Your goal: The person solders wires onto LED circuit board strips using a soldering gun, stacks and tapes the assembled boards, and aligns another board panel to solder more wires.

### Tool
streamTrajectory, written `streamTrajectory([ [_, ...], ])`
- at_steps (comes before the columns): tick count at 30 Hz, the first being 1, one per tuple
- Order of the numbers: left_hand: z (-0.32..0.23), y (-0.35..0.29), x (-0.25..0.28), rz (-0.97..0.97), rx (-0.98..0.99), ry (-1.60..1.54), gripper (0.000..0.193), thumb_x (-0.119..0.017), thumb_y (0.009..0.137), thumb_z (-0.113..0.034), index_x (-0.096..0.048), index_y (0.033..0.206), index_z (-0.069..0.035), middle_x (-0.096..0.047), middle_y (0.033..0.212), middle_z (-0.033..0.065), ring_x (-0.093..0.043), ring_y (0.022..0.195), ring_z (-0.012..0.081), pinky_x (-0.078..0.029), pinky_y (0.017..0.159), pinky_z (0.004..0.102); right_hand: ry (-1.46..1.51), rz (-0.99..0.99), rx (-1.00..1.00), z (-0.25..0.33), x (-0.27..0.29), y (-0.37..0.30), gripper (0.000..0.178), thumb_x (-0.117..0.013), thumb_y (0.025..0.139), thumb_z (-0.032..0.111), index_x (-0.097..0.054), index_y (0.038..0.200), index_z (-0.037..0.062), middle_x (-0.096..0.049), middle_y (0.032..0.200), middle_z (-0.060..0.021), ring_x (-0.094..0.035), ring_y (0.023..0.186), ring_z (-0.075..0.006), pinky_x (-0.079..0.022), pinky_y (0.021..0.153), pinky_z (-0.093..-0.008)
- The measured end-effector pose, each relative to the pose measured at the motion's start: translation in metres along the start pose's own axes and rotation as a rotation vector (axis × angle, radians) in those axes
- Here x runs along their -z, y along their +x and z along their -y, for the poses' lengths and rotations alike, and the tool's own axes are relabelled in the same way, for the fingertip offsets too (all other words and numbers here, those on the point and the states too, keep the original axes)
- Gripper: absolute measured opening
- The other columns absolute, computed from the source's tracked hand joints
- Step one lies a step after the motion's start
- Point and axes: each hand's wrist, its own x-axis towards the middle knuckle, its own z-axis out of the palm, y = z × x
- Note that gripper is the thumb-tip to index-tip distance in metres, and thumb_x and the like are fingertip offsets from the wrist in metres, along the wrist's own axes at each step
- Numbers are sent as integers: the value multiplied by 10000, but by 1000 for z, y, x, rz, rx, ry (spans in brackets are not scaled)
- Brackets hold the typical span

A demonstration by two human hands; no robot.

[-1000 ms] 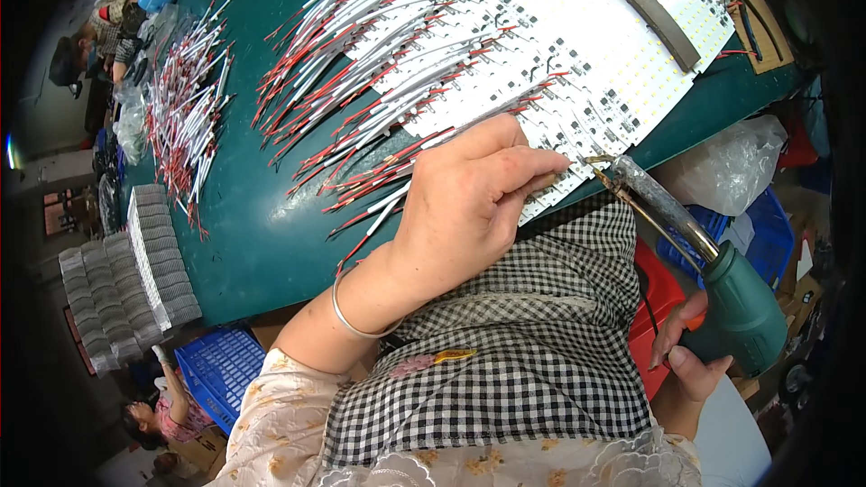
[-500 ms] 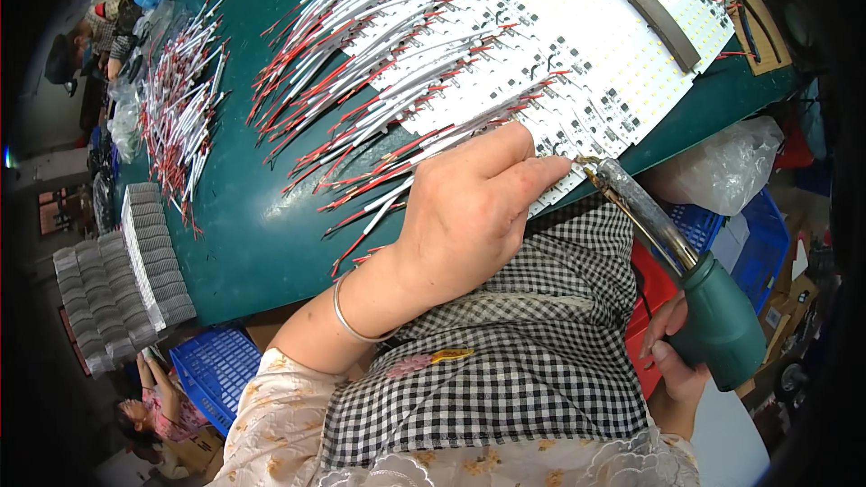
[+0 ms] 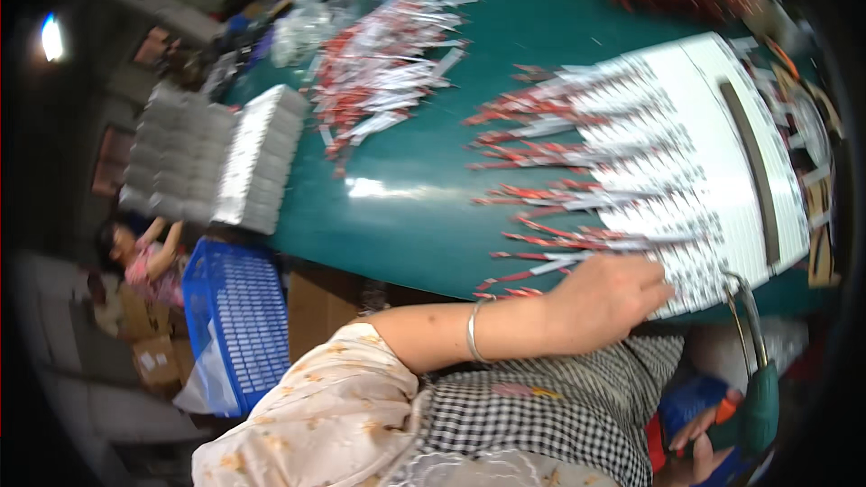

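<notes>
I cannot tell whether the left hand (image 3: 606, 304), fingers bunched at the circuit-board panel (image 3: 713, 140) on the green table (image 3: 406, 234), pinches anything. The right hand (image 3: 702, 462) curls around a soldering iron (image 3: 761, 406). The blue lattice basket (image 3: 236, 307) has indistinct contents.

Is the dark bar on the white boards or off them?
On: the bar shows full length across the top of the boards, toward their right end, apart from the red-and-white wires.

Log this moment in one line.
left hand: at near edge of white board; right hand: holding green soldering gun; wires: along board's left side
</notes>
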Motion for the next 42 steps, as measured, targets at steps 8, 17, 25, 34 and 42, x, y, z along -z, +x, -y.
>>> streamTrajectory([
  [8, 50, -46, 116, -163, 418, 104, 132, -658, 721, 21, -707, 822, -48, -644, 730, 114, -628, 685, 272, -506, 618, 332, 224, 133, 97, 28, -30, 33, 558, -568, 792, -90, -354, 1307, -88, -523, 822, -158, -504, 633, -208, -463, 533, -285],
  [17, 179, -67, 196, -432, 460, 843, 273, -773, 656, -70, -694, 917, -78, -567, 893, 82, -553, 865, 289, -465, 768, 394, 130, 37, 34, 21, -37, 24, 559, -557, 776, -124, -365, 1299, -87, -535, 841, -151, -502, 641, -201, -452, 561, -273],
  [25, 206, -49, 199, -370, 448, 889, 228, -807, 640, -175, -675, 804, -88, -594, 906, 57, -548, 909, 279, -444, 756, 395, -33, 2, 91, 32, -39, 22, 555, -582, 789, -82, -366, 1300, -111, -543, 832, -129, -509, 630, -184, -430, 546, -261],
  [34, 201, -42, 229, -639, 422, 508, 86, -669, 816, -125, -678, 829, -41, -680, 740, 96, -615, 647, 262, -486, 630, 320, -276, 4, 123, 55, -31, 27, 572, -583, 807, -55, -347, 1327, -98, -543, 819, -116, -495, 588, -146, -413, 523, -230],
  [42, 138, -22, 213, -999, 264, -459, 171, -522, 984, -192, -464, 1048, -44, -409, 681, -30, -321, 522, 28, -255, 437, 179, -6, 29, 139, 40, -43, 26, 617, -603, 780, -59, -323, 1328, -100, -534, 799, -128, -491, 590, -158, -411, 504, -228],
])
